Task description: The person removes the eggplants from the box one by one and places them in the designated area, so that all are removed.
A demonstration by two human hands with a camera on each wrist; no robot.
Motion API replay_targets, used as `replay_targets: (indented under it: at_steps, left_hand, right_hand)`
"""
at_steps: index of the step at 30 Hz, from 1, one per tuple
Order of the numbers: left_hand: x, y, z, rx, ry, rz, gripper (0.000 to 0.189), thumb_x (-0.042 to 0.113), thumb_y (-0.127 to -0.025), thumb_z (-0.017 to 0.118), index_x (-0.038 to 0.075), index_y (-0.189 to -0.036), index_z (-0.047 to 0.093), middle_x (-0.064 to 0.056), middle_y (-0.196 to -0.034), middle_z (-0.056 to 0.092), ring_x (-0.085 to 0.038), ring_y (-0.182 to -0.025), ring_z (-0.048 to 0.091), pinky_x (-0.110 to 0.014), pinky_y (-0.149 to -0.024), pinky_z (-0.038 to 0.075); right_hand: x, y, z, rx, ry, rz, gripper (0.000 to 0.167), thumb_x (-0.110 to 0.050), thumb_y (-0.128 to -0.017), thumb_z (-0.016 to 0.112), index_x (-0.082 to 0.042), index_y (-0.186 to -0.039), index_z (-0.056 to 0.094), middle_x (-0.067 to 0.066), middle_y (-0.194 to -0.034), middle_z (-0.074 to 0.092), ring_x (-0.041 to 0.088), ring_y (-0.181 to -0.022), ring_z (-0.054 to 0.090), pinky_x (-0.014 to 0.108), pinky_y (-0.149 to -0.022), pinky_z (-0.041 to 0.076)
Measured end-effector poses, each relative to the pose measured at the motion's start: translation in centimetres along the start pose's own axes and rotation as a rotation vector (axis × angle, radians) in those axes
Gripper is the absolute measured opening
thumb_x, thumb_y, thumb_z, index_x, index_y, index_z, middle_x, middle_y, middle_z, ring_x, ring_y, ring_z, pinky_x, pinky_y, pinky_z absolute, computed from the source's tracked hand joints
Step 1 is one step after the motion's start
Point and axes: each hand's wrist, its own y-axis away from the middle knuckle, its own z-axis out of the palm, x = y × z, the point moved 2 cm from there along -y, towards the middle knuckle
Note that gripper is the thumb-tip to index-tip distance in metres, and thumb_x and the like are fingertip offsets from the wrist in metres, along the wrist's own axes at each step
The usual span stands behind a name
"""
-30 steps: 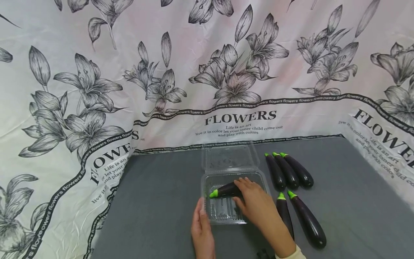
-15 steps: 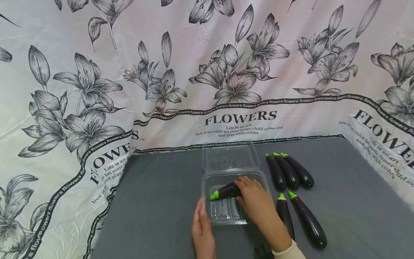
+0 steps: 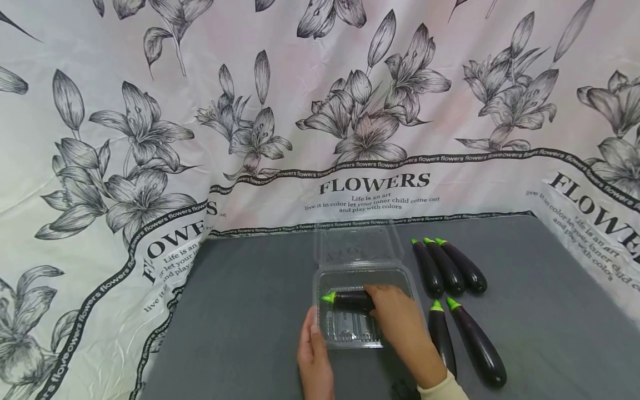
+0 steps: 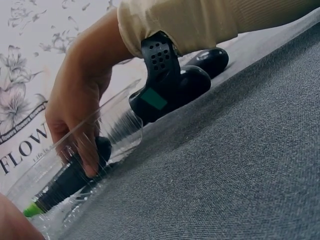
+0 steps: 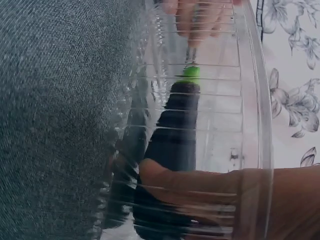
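A clear hinged plastic container (image 3: 316, 278) stands on the grey cloth with its lid (image 3: 357, 244) folded back. Inside its tray, a dark eggplant (image 3: 350, 300) with a bright green tip lies crosswise, tip toward the left wall. My right hand (image 3: 397, 316) reaches in over the right side and grips the thick end of this eggplant, thumb on the near side. In the right wrist view, the eggplant (image 5: 172, 135) shows through the plastic wall. My left hand (image 3: 315, 350) rests its extended fingers against the container's left side, thumb near the front corner.
Several other eggplants lie right of the container: a group of three (image 3: 444, 266) behind, and two more, one (image 3: 440, 339) partly behind my right forearm and one (image 3: 477, 344) farther right. A flower-printed curtain (image 3: 372, 122) borders the grey cloth (image 3: 240, 311) at back and sides.
My right hand has turned the eggplant in the container, its green tip swinging slightly away from me so it lies more nearly level. My left hand stays at the container's side.
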Motion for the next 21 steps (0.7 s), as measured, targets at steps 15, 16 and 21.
replay_targets:
  at_steps: [15, 16, 21]
  left_hand:
    - [0.2, 0.1, 0.15, -0.006, 0.017, 0.02, 0.042, 0.018, -0.115, 0.045, 0.003, -0.154, 0.053, -0.017, -0.157, 0.053, -0.022, -0.145, 0.044, -0.008, -0.105, 0.035]
    - [0.16, 0.08, 0.13, -0.005, 0.017, 0.019, 0.042, 0.018, -0.115, 0.046, 0.003, -0.154, 0.053, -0.017, -0.157, 0.053, -0.02, -0.144, 0.045, -0.009, -0.105, 0.035]
    - [-0.04, 0.04, 0.07, -0.003, 0.007, 0.002, 0.043, 0.02, -0.115, 0.046, 0.004, -0.154, 0.053, -0.016, -0.157, 0.053, -0.018, -0.143, 0.046, -0.009, -0.105, 0.036]
  right_hand:
    - [0.28, -0.01, -0.09, -0.008, -0.034, 0.018, 0.055, -0.016, -0.076, 0.095, -0.011, -0.127, 0.075, 0.012, -0.112, 0.079, 0.031, -0.098, 0.075, 0.05, -0.079, 0.061]
    - [0.27, 0.01, -0.13, -0.005, -0.037, 0.022, 0.055, -0.016, -0.076, 0.095, -0.011, -0.127, 0.075, 0.012, -0.112, 0.079, 0.031, -0.098, 0.075, 0.05, -0.078, 0.061]
    - [0.13, 0.18, -0.68, -0.017, -0.052, 0.042, 0.056, -0.018, -0.078, 0.094, -0.013, -0.13, 0.074, 0.012, -0.113, 0.079, 0.032, -0.098, 0.075, 0.05, -0.075, 0.06]
